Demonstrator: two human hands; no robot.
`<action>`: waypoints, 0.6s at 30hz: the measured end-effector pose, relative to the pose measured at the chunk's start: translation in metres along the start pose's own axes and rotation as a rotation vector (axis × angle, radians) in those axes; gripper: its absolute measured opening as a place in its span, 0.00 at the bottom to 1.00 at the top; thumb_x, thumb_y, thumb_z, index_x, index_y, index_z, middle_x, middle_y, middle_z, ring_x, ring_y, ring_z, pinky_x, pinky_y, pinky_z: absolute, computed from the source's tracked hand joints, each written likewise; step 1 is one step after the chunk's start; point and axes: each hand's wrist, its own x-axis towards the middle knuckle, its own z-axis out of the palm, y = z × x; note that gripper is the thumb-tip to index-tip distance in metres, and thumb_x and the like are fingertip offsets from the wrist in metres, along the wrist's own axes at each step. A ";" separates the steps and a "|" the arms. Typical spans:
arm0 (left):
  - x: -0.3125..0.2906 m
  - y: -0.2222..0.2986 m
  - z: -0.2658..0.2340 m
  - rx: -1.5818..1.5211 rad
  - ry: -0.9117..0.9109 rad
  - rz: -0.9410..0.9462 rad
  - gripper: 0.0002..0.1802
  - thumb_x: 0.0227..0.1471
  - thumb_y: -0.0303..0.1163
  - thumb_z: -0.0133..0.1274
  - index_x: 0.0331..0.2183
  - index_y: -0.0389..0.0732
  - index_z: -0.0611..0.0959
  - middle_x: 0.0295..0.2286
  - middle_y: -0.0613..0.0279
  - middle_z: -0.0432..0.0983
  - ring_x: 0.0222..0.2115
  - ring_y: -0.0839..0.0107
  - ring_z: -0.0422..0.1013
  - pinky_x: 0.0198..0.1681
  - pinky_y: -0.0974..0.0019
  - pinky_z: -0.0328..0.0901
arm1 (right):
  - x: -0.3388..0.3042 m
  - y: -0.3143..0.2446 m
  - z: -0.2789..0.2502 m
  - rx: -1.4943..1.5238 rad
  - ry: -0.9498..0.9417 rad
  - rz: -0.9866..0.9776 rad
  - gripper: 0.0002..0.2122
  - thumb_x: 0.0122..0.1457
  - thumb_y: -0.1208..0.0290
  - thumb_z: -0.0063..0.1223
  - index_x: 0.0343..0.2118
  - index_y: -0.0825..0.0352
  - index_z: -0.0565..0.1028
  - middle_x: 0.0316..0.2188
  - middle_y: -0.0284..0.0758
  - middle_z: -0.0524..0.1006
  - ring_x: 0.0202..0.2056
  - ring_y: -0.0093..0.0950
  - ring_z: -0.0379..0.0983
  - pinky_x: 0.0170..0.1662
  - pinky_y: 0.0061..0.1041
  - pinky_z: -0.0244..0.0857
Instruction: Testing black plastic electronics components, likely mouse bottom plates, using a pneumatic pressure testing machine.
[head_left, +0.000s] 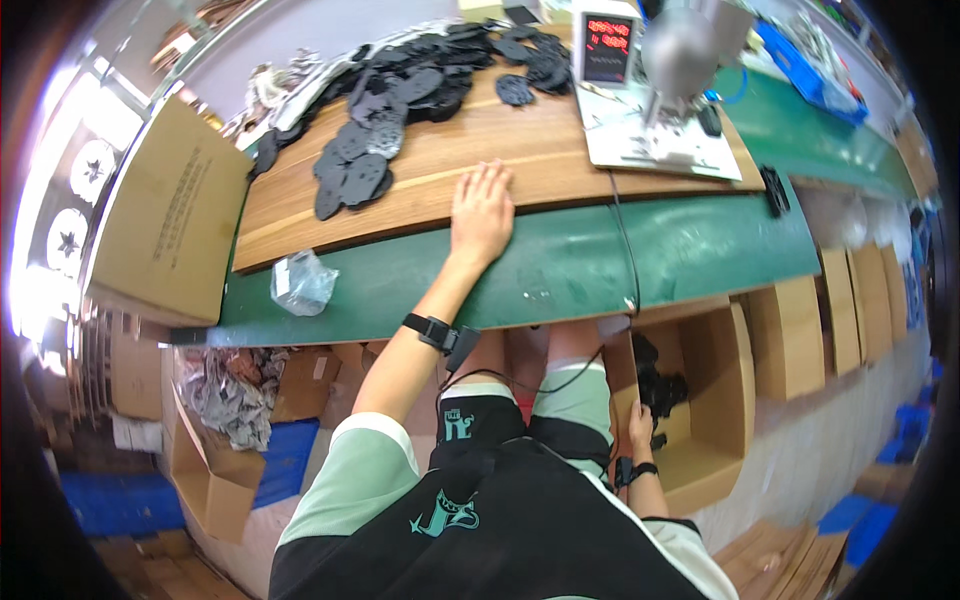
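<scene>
My left hand (483,215) lies flat, fingers stretched out, at the near edge of a wooden board (425,195) on a green table. Nothing is in that hand. Farther left on the board is a heap of dark, flat rounded pieces (365,178); the heap stretches toward the back. Low on the right, my right hand (640,428) is closed on the side wall of an open cardboard box (722,345). Its fingers are small and partly hidden. Beside it, black items (658,385) lie in the box, their kind unclear.
A machine (665,140) with a white base and red display stands back right. A crumpled clear plastic bag (303,283) lies at the table's front left, near a large carton (165,205). A black cable (625,235) crosses the table edge. Further cartons (790,335) line the right.
</scene>
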 end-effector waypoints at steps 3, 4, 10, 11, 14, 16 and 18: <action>-0.006 -0.001 -0.009 -0.020 0.034 -0.016 0.22 0.62 0.32 0.50 0.57 0.40 0.79 0.61 0.53 0.73 0.66 0.55 0.64 0.71 0.49 0.53 | 0.009 0.003 -0.003 -0.100 0.003 -0.127 0.38 0.62 0.34 0.54 0.65 0.59 0.72 0.60 0.52 0.74 0.63 0.52 0.69 0.65 0.47 0.63; -0.008 -0.002 -0.008 -0.059 0.032 -0.032 0.23 0.62 0.32 0.51 0.57 0.40 0.79 0.62 0.52 0.72 0.66 0.54 0.63 0.72 0.48 0.51 | 0.020 0.016 -0.003 -0.069 -0.005 -0.194 0.35 0.61 0.36 0.57 0.61 0.62 0.76 0.57 0.52 0.77 0.59 0.51 0.73 0.62 0.46 0.67; 0.004 -0.021 -0.046 -0.018 0.151 -0.003 0.31 0.56 0.37 0.60 0.60 0.42 0.75 0.67 0.49 0.61 0.70 0.49 0.54 0.75 0.36 0.39 | -0.010 -0.016 -0.009 -0.093 0.083 -0.155 0.31 0.60 0.37 0.59 0.49 0.64 0.82 0.43 0.47 0.85 0.49 0.48 0.82 0.52 0.45 0.73; 0.003 -0.037 -0.061 0.048 0.180 0.011 0.34 0.55 0.39 0.61 0.61 0.43 0.74 0.68 0.49 0.59 0.71 0.48 0.52 0.75 0.34 0.36 | -0.014 -0.023 -0.011 -0.112 0.089 -0.143 0.31 0.60 0.36 0.59 0.49 0.63 0.82 0.43 0.47 0.85 0.49 0.48 0.82 0.51 0.46 0.73; 0.013 -0.108 -0.089 0.220 0.120 -0.195 0.49 0.50 0.53 0.67 0.69 0.53 0.66 0.72 0.51 0.51 0.74 0.49 0.44 0.72 0.26 0.36 | -0.031 -0.037 -0.020 -0.144 0.147 -0.120 0.30 0.60 0.35 0.58 0.47 0.62 0.83 0.42 0.45 0.86 0.48 0.49 0.82 0.50 0.47 0.74; 0.024 -0.156 -0.093 0.290 0.026 -0.397 0.62 0.45 0.67 0.67 0.73 0.58 0.58 0.74 0.50 0.44 0.75 0.45 0.37 0.71 0.22 0.34 | -0.033 -0.037 -0.021 -0.141 0.154 -0.112 0.30 0.60 0.34 0.57 0.46 0.61 0.83 0.41 0.45 0.86 0.46 0.50 0.82 0.48 0.48 0.74; 0.029 -0.198 -0.104 0.352 -0.188 -0.639 0.72 0.39 0.81 0.61 0.75 0.60 0.50 0.75 0.49 0.35 0.75 0.40 0.29 0.70 0.20 0.31 | -0.038 -0.042 -0.021 -0.149 0.182 -0.126 0.30 0.60 0.34 0.57 0.46 0.60 0.83 0.41 0.44 0.86 0.46 0.50 0.82 0.48 0.48 0.74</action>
